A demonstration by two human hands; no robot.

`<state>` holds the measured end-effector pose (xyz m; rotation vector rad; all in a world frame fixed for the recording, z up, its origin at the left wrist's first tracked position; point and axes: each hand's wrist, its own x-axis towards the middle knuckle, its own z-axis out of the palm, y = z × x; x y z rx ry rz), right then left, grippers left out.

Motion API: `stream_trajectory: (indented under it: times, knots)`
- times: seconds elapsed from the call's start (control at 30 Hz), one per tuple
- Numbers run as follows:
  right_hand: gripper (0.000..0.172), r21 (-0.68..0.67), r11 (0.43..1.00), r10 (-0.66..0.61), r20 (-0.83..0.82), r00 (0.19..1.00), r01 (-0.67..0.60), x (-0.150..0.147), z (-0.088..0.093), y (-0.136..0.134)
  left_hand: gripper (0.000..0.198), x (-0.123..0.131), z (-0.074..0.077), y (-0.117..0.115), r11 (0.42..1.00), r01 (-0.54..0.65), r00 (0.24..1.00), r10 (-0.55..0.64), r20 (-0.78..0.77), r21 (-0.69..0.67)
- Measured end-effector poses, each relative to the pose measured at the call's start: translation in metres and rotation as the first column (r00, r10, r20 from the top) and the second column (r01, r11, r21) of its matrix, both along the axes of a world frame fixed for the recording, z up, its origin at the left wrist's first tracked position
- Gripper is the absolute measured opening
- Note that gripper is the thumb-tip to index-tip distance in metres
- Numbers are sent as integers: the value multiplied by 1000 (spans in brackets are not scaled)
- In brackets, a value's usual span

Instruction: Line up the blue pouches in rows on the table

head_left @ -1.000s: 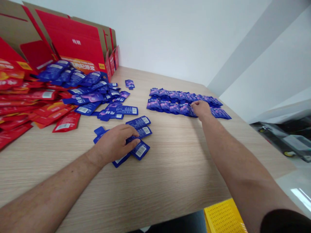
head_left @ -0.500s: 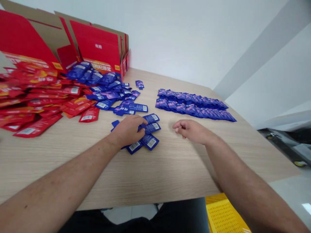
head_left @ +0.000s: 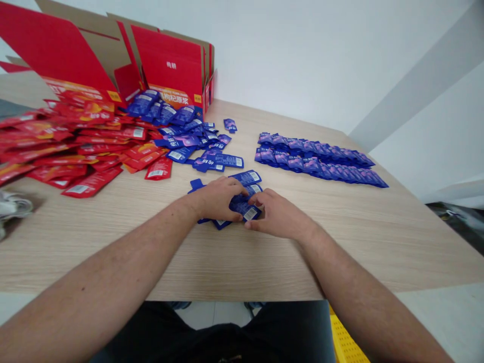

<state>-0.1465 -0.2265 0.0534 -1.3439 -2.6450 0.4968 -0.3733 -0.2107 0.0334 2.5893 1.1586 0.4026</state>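
Note:
Both hands meet over a small group of blue pouches with barcode labels in the middle of the table. My left hand (head_left: 223, 199) is curled over the group from the left, thumb and fingers closed around a blue pouch (head_left: 249, 213). At that pouch's right end, my right hand (head_left: 278, 214) has its thumb and bent fingers on the edges. Other blue pouches (head_left: 247, 177) lie just behind and under the fingers, partly covered. Two overlapping rows of blue-purple pouches (head_left: 321, 169) run to the right, printed fronts up.
A heap of red pouches (head_left: 91, 146) fills the left side, with more blue pouches (head_left: 185, 141) piled against it. Open red cartons (head_left: 170, 60) stand behind. One blue pouch (head_left: 230, 125) lies apart. Below the table's front edge is a yellow crate (head_left: 346, 340).
My right hand has moved left from beside the rows to the pouch at my left hand. The view has shifted, so the scene sits further right.

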Motion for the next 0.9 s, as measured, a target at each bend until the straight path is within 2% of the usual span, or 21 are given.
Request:
stream_trajectory:
  times: [0.1,0.23,0.37,0.53,0.63,0.73,0.9]
  knots:
    - [56,126,989,69,62,996,-77,-7,-6,-12,57,-2,-2,1,1000,14,1000,-14,0,-2]
    - [32,233,968,49,172,984,-89,-16,-8,-20,56,-3,-4,2,1000,20,1000,-20,18,9]
    - [27,258,964,-1,230,973,-61,-15,-1,-22,53,-3,0,1,1000,0,999,-1,42,26]
    - [24,269,963,-77,228,971,13,-1,9,-14,51,-1,5,1,998,-64,998,63,29,17]
    - [19,296,955,-54,183,982,-2,14,9,-3,50,0,5,1,995,-94,996,94,4,22]
    - [14,345,939,-24,72,997,-2,31,7,9,49,0,4,2,994,-103,994,103,-21,29]
    - [12,257,952,-117,-191,975,165,68,14,25,47,-1,3,3,992,-121,991,122,-47,23]
